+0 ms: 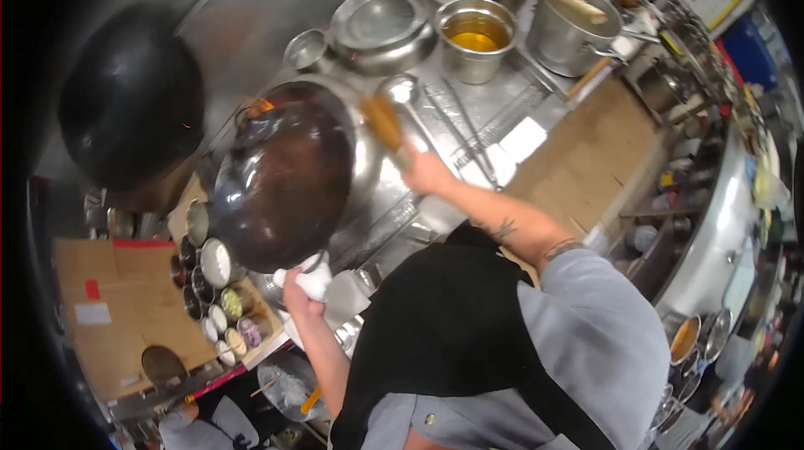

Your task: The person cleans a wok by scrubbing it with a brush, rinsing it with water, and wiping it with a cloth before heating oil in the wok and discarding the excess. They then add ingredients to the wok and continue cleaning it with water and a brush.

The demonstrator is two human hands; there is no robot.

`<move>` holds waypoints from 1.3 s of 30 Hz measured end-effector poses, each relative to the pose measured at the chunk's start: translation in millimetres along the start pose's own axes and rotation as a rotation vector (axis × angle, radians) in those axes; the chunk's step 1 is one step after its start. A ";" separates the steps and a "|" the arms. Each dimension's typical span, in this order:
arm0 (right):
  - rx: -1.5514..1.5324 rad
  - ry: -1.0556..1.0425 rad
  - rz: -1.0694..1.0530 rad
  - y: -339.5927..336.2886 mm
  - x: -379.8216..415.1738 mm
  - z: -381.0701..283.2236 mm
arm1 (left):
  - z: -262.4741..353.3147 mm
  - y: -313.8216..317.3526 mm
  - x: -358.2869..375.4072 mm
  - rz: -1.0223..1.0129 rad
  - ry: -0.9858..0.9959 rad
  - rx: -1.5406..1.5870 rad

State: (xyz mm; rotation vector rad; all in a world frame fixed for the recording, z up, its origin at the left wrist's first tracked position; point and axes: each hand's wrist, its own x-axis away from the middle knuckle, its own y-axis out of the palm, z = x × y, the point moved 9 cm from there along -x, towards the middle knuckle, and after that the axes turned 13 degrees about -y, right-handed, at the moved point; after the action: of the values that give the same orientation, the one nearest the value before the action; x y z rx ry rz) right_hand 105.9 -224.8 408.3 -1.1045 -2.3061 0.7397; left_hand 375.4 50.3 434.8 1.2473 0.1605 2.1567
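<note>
My left hand is closed round a folded white cloth at the near rim of a dark wok. The cloth covers the gripped part of the rim or handle. The wok is tilted on the stove, its inside dark and glossy. My right hand grips a wok brush with tan bristles, blurred by motion, just right of the wok. A steel ladle and another long-handled utensil lie on the metal counter beyond that hand.
A small orange flame shows at the wok's far-left rim. Another black wok is at left. Behind stand a pot of yellow liquid, a lidded steel pot and a stockpot. Several ingredient containers sit at left near a cardboard sheet.
</note>
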 end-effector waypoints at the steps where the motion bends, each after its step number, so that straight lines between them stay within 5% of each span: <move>1: 0.060 0.050 0.001 25.9 8.7 23.6 | 1.1 8.0 -10.9 -0.085 -0.017 0.002; 4: 0.121 0.178 -0.071 52.2 30.9 58.0 | 3.0 8.4 -43.8 -0.059 0.008 -0.022; 11: 0.375 0.109 0.237 12.0 114.4 104.9 | 9.3 37.0 -77.4 -0.147 -0.063 -0.009; 14: 0.182 0.197 0.112 41.7 138.8 137.6 | 7.6 29.6 -80.6 -0.042 -0.030 0.009; 20: -0.052 0.049 0.438 12.0 138.7 112.7 | -2.4 0.1 -50.7 -0.163 -0.047 0.102; 26: -0.292 0.156 0.274 -49.0 24.9 71.9 | -40.1 -90.3 -2.6 -0.074 -0.033 0.285; 30: -0.029 -0.024 0.404 -121.3 -64.3 11.7 | -54.5 -121.5 26.5 0.011 0.008 0.390; 34: 0.107 -0.020 0.387 -129.3 -163.3 33.7 | -72.4 -120.2 53.8 0.023 0.044 0.488; 36: -0.237 0.119 0.136 -121.1 -181.8 23.9 | -87.0 -125.6 57.0 -0.014 0.035 0.513; 39: -1.365 0.339 -0.055 -121.1 -168.7 -30.3 | -96.2 -110.4 55.5 -0.085 0.024 0.497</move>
State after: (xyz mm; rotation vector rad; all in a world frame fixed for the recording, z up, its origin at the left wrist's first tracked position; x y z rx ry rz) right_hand 152.8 -417.0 478.2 -1.4394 -2.3645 -1.1802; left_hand 328.5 189.0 379.3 1.4481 0.7845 2.1265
